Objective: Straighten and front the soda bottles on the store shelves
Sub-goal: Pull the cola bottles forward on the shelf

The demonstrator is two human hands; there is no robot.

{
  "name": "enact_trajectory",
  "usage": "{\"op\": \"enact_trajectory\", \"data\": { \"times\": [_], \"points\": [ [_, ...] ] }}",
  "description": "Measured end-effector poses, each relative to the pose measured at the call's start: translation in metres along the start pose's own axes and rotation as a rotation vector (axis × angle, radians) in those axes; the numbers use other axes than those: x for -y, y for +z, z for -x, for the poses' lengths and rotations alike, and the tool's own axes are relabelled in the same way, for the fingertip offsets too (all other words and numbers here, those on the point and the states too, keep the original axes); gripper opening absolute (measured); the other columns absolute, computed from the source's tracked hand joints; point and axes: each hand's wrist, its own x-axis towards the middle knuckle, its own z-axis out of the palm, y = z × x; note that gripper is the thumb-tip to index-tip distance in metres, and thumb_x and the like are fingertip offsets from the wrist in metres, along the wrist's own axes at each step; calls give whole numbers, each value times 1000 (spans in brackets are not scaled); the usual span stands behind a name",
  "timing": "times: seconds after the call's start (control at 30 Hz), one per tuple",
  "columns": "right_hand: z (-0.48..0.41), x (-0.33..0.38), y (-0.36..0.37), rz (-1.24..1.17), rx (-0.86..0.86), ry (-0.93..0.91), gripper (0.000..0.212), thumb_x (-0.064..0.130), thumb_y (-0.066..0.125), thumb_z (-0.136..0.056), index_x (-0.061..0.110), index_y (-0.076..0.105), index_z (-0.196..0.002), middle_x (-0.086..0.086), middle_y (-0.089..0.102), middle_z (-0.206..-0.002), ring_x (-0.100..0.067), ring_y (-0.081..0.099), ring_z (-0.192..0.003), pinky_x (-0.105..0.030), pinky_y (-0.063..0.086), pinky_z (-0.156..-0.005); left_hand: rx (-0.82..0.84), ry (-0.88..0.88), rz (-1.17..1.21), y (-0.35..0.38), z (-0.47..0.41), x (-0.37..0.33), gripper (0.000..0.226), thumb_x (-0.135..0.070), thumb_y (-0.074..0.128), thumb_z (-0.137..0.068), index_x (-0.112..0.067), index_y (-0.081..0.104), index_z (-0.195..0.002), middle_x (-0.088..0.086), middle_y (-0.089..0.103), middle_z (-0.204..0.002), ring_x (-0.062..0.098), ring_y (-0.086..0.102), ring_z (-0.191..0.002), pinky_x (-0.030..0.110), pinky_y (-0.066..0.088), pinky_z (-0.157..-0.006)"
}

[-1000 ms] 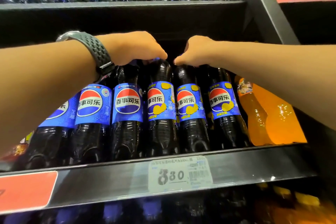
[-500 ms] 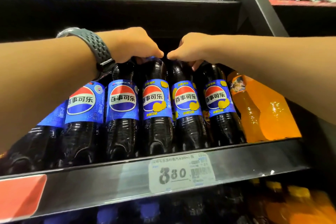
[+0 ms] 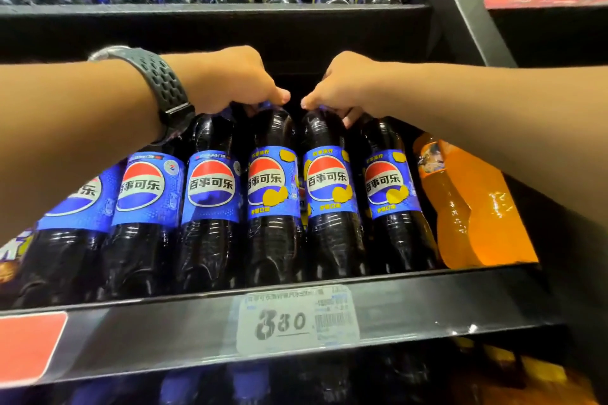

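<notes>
Right hand (image 3: 342, 82) has twisted its lemon-label bottle (image 3: 329, 194). I now read the full logo front-on; a second ago it sat skewed left. Its fingers (image 3: 352, 120) now show curled round the neck. The gap to the left hand (image 3: 230, 79), on the neighbouring bottle (image 3: 273, 194), has shrunk, thumbs almost meeting. Price tag (image 3: 297, 319) has drifted left in my view.

A single wide-angle camera, worn on the person's head, faces the store shelving head-on and from very near. The row of cola bottles (image 3: 273, 194) fills the middle of the frame. The shelf lip (image 3: 131, 332) with its price tag (image 3: 297, 319) crosses the lower part, and the upper shelf (image 3: 214, 10) runs along the top. Both forearms enter from the side edges, the left hand (image 3: 230, 79) and right hand (image 3: 345, 85) gripping bottle tops near centre. The upright post (image 3: 460, 3) slants across the top right corner.
</notes>
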Motion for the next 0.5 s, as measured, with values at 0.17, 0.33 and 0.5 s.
{"op": "enact_trajectory", "data": {
  "times": [0.17,0.33,0.5],
  "points": [
    [1,5,-6,-70,1,-10,25,29,75,-79,8,63,-81,-6,62,-69,-16,57,-49,-22,47,-37,-3,-2,-3,-5,5,-2,43,-44,70,-82,-2,69,-91,17,70,-90,35,67,-89,43,53,-77],
    [5,3,-4,-86,34,-4,24,29,75,-79,9,60,-81,-8,65,-75,-17,62,-52,-21,46,-37,-30,-17,0,-3,6,0,42,-46,69,-83,-5,69,-90,10,67,-81,21,58,-66,28,44,-53],
    [5,1,-8,-39,93,-6,23,32,70,-83,11,60,-86,-9,65,-81,-18,64,-57,-22,51,-41,-46,-4,-47,3,1,3,40,-48,67,-83,-9,70,-93,5,64,-78,18,55,-64,27,40,-50]
  ]
}}
